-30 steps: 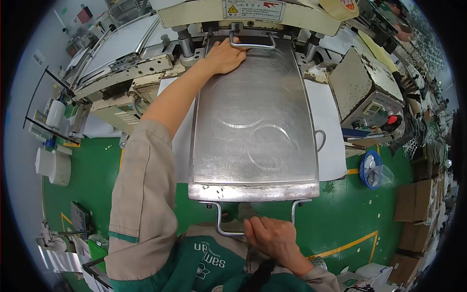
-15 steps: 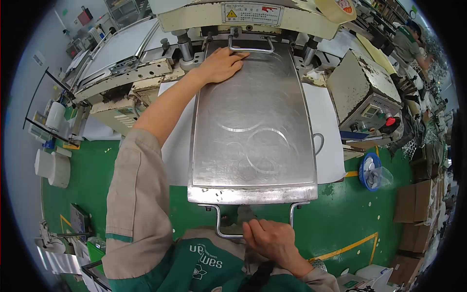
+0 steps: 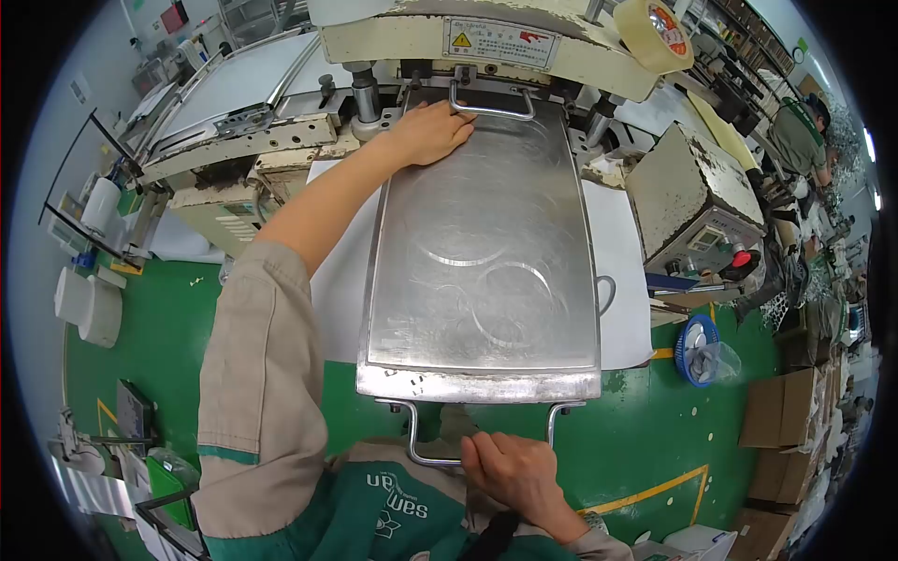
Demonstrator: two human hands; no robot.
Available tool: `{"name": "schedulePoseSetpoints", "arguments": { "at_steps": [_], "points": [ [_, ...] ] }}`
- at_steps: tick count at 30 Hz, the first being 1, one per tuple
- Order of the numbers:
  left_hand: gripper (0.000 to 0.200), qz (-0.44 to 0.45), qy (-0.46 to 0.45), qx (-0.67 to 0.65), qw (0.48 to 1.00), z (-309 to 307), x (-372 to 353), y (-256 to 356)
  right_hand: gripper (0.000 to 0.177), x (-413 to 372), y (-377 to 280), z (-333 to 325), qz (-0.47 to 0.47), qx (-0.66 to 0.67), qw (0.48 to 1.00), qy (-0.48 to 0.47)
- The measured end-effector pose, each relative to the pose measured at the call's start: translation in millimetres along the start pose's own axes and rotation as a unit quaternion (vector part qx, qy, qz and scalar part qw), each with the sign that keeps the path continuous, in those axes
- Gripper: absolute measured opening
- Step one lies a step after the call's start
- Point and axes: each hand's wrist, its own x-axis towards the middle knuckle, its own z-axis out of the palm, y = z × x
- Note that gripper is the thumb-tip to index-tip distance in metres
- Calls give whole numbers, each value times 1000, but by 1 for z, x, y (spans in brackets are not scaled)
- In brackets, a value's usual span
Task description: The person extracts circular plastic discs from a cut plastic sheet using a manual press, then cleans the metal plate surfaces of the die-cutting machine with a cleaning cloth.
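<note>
A flat metal plate (image 3: pixel 486 252) with circular marks lies below the press, a wire handle at each end. My left hand (image 3: pixel 432 133) rests near the plate's far edge, its fingertips beside the far handle (image 3: pixel 500 114). Those fingers are extended, not wrapped round anything visible. At the near end, my right hand (image 3: pixel 513 470) is closed round the near handle (image 3: pixel 435 460). White sheet material (image 3: pixel 622 280) shows under the plate on both sides.
The press head (image 3: pixel 393 42) carries a tape roll (image 3: pixel 653 35). At the right are a control box (image 3: pixel 697 201), a blue basket (image 3: pixel 697 351) and cardboard boxes (image 3: pixel 781 411). A co-worker (image 3: pixel 800 136) is at the far right.
The view has shifted slightly. The plate's near edge and handle appear a little lower in the picture, with both hands keeping nearly the same places on it.
</note>
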Motion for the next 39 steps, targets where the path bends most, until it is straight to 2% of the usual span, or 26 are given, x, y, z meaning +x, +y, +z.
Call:
{"name": "schedulePoseSetpoints", "arguments": {
  "at_steps": [3,7,8,9,11,12,15,16,17,19,22,25,26,29,31,33,37,38,39],
  "points": [
    [37,-47,11,-24,999,-4,-5,7,28,1,0,-1,1,-6,1000,-9],
    [39,52,51,-12,997,5,-5,-7,28,4,-1,-2,6,4,1000,-24],
    [41,18,5,-1,1000,-6,-4,0,28,5,0,-2,2,12,1000,-22],
    [40,8,28,14,999,-1,-1,-3,28,7,0,-2,4,9,1000,-29],
    [37,-57,-18,33,998,-9,6,6,27,7,-2,-4,7,3,999,-44],
    [33,-26,50,53,997,1,5,2,27,7,-2,-4,11,6,999,-51],
    [29,17,60,129,990,5,0,-11,27,5,-1,-4,7,-1,999,-45],
    [22,10,115,89,989,6,-8,-15,27,3,1,-2,0,-7,999,-46],
    [18,-17,83,71,994,-7,-18,-11,27,4,0,-2,0,1,999,-35],
    [19,45,58,69,995,-38,-34,1,27,4,1,-3,-5,1,999,-33],
    [13,174,188,25,966,-56,-25,13,27,6,1,-4,-5,16,999,-35],
    [22,134,97,23,986,-55,13,18,27,6,1,-3,-5,12,999,-42],
    [33,85,-10,54,995,-62,25,26,27,6,1,-4,-5,12,999,-45],
    [44,-25,-125,-5,992,-58,51,35,27,6,2,-7,-2,16,999,-47],
    [56,4,-183,-30,983,-51,69,18,28,5,2,-4,2,25,999,-35],
    [59,-1,-253,23,967,-62,74,29,29,5,2,-5,3,22,999,-34],
    [53,51,-241,128,961,-60,78,27,29,3,3,-3,-1,23,999,-27],
    [45,84,-215,146,962,-58,78,22,29,3,3,-3,-2,23,999,-23],
    [41,92,-213,110,966,-58,79,18,29,4,2,-3,-3,22,1000,-21]
  ]
}}
